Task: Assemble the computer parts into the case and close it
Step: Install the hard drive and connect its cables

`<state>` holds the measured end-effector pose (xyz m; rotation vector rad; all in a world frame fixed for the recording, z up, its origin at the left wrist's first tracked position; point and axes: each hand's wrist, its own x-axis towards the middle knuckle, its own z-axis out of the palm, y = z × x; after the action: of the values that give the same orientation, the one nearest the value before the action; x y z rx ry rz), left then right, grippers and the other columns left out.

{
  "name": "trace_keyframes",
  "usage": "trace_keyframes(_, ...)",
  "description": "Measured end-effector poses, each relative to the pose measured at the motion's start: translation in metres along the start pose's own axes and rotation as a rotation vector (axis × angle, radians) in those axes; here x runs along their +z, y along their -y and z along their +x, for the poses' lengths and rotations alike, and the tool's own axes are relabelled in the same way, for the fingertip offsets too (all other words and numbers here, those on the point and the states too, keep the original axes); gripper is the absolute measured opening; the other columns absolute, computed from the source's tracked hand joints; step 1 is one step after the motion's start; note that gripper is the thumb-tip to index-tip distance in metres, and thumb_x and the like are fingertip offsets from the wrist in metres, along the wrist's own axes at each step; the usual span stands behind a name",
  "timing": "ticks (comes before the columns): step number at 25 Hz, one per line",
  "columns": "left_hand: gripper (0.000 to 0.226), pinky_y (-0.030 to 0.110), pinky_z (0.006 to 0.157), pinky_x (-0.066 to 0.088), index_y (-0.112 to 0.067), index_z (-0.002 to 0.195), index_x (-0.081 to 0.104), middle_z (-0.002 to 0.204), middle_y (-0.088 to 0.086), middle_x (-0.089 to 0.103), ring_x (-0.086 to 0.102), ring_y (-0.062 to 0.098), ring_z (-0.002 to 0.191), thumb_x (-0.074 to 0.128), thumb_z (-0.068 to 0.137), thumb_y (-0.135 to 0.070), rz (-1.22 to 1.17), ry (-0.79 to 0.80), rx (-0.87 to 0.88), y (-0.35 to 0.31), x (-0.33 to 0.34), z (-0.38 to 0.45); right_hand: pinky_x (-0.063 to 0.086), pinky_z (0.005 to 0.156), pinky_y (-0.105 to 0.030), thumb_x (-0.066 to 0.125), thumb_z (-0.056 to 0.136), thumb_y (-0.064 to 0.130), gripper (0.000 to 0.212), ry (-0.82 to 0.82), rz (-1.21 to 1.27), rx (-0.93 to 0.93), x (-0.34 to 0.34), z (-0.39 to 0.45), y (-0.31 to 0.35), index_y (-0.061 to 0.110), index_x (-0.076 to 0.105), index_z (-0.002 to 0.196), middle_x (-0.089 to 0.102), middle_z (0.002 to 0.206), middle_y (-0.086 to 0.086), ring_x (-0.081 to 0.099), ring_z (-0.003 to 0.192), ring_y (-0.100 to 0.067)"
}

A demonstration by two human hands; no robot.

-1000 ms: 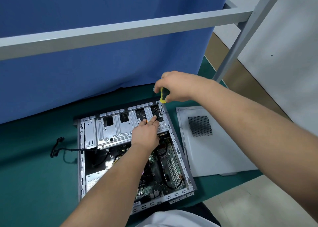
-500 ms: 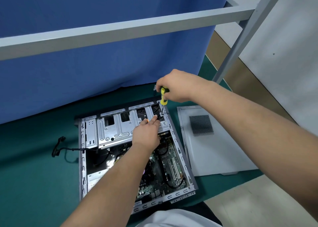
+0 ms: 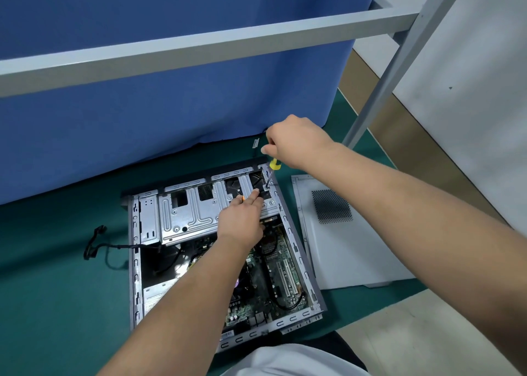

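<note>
An open grey computer case (image 3: 137,261) lies flat on the green mat, its motherboard (image 3: 282,273) showing at the lower right. A silver drive cage (image 3: 188,213) spans the case's far end. My right hand (image 3: 296,141) grips a yellow-handled screwdriver (image 3: 272,170) held upright, its tip down at the cage's far right corner. My left hand (image 3: 242,218) rests on the cage with straight fingers reaching toward the screwdriver's tip; something small and orange shows between them. The white side panel (image 3: 348,250) lies on the mat right of the case.
A black cable (image 3: 97,244) trails out of the case's left side onto the mat. A blue curtain (image 3: 171,104) hangs just behind the case, with a grey metal frame bar (image 3: 199,50) crossing above. A small grey part (image 3: 255,143) lies at the curtain's foot.
My right hand has shifted slightly on the screwdriver's handle while the tip stays at the same corner. My left hand has stayed on the cage.
</note>
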<state>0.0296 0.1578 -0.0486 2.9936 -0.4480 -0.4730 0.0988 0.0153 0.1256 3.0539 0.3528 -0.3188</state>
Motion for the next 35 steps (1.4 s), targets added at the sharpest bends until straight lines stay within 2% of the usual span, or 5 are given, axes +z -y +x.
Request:
trace_keyframes(8, 0.073, 0.045, 0.103, 0.049, -0.035, 0.157, 0.031, 0.166, -0.022, 0.018, 0.025, 0.023, 0.149, 0.064, 0.093, -0.051, -0.175, 0.091, -0.009, 0.004, -0.013, 0.001, 0.040, 0.061, -0.031, 0.063, 0.097, 0.047, 0.033, -0.009, 0.129, 0.061, 0.000, -0.007, -0.007, 0.015, 0.070, 0.095, 0.052, 0.077, -0.003, 0.059, 0.080, -0.032)
trace_keyframes(17, 0.026, 0.027, 0.065, 0.058, -0.008, 0.104, 0.068, 0.090, 0.007, 0.074, 0.068, 0.015, 0.072, 0.054, 0.105, -0.029, -2.006, 0.026, -0.451, -0.016, -0.047, 0.003, 0.050, 0.055, -0.018, 0.065, 0.098, 0.038, 0.012, -0.042, 0.921, 0.218, 0.083, -0.078, -0.029, 0.029, 0.071, 0.104, 0.072, 0.071, 0.007, 0.068, 0.055, -0.003)
trace_keyframes(23, 0.026, 0.023, 0.065, 0.048, -0.018, 0.092, 0.074, 0.079, -0.012, 0.073, 0.062, -0.001, 0.067, 0.061, 0.100, -0.039, -1.295, -0.039, -0.233, -0.007, -0.043, 0.002, 0.045, 0.050, -0.028, 0.052, 0.102, 0.034, 0.022, 0.110, 1.248, 0.379, 0.158, -0.090, -0.008, 0.020, 0.066, 0.093, 0.063, 0.065, 0.005, 0.056, 0.052, -0.011)
trace_keyframes(26, 0.027, 0.034, 0.097, 0.047, -0.031, 0.120, 0.070, 0.125, -0.009, 0.067, 0.057, 0.008, 0.116, 0.056, 0.101, -0.043, -0.711, -0.146, -0.054, 0.017, -0.023, 0.002, 0.047, 0.060, -0.038, 0.050, 0.102, 0.039, 0.030, -0.015, 1.223, 0.529, 0.183, -0.079, -0.018, 0.015, 0.066, 0.093, 0.062, 0.065, 0.003, 0.055, 0.058, -0.016)
trace_keyframes(35, 0.054, 0.036, 0.123, -0.015, -0.071, 0.145, -0.006, 0.163, -0.025, -0.020, -0.031, 0.003, 0.148, -0.001, 0.092, -0.080, -0.196, -0.022, 0.003, 0.065, 0.023, -0.012, 0.039, 0.051, -0.021, 0.047, 0.102, 0.024, 0.022, 0.392, 0.843, 0.678, 0.256, -0.045, -0.028, 0.010, 0.063, 0.104, 0.063, 0.100, -0.009, 0.056, 0.080, -0.024)
